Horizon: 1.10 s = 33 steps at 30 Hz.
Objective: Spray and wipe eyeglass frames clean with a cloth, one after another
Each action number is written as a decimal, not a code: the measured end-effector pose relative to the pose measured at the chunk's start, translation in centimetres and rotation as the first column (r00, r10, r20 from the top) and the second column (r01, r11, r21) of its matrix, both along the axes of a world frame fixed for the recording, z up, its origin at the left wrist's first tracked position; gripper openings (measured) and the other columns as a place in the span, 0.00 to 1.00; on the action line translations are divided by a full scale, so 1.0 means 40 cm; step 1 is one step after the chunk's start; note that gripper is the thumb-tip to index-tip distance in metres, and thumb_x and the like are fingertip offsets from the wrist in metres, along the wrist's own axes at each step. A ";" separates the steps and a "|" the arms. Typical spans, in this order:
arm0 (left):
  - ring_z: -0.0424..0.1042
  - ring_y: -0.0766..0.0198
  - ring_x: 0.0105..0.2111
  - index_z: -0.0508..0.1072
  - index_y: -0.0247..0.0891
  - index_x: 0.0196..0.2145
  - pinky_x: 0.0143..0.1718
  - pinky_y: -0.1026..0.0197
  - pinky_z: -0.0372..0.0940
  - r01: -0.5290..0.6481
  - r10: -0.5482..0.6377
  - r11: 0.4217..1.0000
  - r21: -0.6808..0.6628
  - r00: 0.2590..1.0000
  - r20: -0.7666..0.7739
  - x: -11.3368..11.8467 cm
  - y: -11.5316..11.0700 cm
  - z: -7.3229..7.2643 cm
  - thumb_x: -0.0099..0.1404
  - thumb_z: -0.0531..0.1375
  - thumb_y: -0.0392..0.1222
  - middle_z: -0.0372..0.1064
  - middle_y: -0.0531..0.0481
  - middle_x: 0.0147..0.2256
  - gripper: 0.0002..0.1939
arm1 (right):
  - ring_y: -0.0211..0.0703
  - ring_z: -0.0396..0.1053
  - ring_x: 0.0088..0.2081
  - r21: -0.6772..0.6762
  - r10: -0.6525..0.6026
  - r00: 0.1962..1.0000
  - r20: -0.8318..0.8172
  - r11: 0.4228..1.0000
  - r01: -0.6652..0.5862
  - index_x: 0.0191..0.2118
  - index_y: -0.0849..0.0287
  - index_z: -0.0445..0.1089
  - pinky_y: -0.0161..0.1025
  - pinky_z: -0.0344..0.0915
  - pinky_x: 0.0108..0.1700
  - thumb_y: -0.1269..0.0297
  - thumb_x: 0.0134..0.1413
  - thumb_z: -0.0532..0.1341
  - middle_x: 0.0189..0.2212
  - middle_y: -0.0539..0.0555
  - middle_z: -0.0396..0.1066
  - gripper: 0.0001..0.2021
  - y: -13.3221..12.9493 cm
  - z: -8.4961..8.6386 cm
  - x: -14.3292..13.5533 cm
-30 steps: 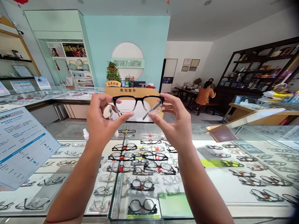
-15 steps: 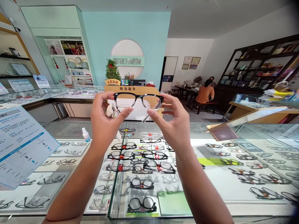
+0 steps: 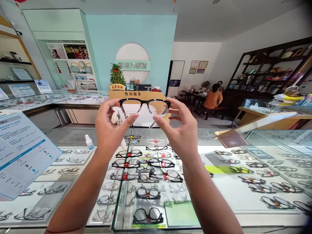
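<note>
A pair of eyeglasses (image 3: 145, 103), black on top and clear below, is held up level in front of me. My left hand (image 3: 109, 122) grips its left end between thumb and fingers, and a crumpled pale cloth (image 3: 116, 117) is tucked in that same hand. At the other end, my right hand (image 3: 181, 125) pinches the frame with thumb and index finger. Printed letters show on the lenses, and the temples point away from me. Below the hands, several black-framed glasses (image 3: 161, 162) lie on the glass counter (image 3: 117, 208).
A white spray bottle (image 3: 89, 142) stands left of my left arm, near a tilted printed sign (image 3: 24, 156). To the right is a tilted mirror-like panel (image 3: 231, 139). Two people sit at a dark table (image 3: 198, 94) far back. A cashier desk (image 3: 138, 94) stands ahead.
The view has tilted up very slightly, so the background sits a little lower. Both hands keep hold of the eyeglasses in nearly the same position.
</note>
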<state>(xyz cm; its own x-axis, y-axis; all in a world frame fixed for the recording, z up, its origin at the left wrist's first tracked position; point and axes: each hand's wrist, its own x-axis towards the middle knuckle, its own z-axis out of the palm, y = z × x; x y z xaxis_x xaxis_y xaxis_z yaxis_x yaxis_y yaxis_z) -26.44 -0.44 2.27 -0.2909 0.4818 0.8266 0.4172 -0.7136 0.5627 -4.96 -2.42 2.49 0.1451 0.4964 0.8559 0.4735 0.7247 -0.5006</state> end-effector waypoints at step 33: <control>0.77 0.55 0.43 0.78 0.44 0.54 0.43 0.54 0.73 -0.026 0.028 0.998 0.052 0.998 -0.051 -0.009 0.007 -0.012 0.56 0.80 0.60 0.76 0.47 0.47 0.34 | 0.58 0.81 0.57 0.005 -0.012 0.999 0.046 1.000 0.012 0.64 0.45 0.74 0.57 0.81 0.53 0.52 0.63 0.74 0.62 0.57 0.80 0.26 -0.013 0.003 0.004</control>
